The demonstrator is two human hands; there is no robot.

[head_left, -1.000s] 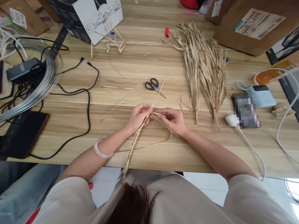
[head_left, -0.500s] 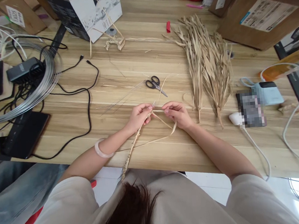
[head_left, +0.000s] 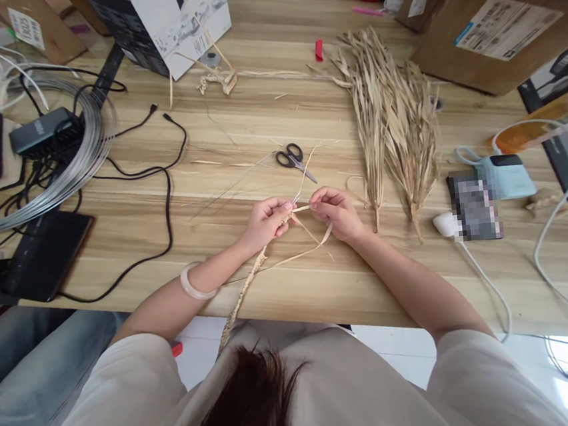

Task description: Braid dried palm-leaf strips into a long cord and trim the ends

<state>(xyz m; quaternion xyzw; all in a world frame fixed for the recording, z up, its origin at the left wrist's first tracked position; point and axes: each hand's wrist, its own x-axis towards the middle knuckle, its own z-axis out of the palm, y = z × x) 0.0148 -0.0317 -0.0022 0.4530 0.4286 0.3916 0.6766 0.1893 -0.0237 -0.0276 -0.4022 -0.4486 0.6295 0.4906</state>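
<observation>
My left hand (head_left: 265, 223) pinches the top end of a braided straw cord (head_left: 244, 292) that runs down over the table's front edge toward my lap. My right hand (head_left: 337, 213) is closed on a loose flat straw strip (head_left: 308, 251) that leaves the braid's top and loops back toward the cord. The two hands sit close together above the wooden table (head_left: 256, 135), thin straw ends sticking up between them. Black-handled scissors (head_left: 293, 160) lie just beyond my hands.
Two bundles of dried straw leaves (head_left: 393, 122) lie right of the scissors. A wire coil (head_left: 58, 168), black cables and devices fill the left side. A white box (head_left: 175, 19) and cardboard boxes (head_left: 491, 19) stand at the back. A phone (head_left: 474, 207) and charger cable lie at right.
My right hand has moved slightly away from the left and up, pulling the straw strip sideways into a loop. The braid's lower end has shifted a little left.
</observation>
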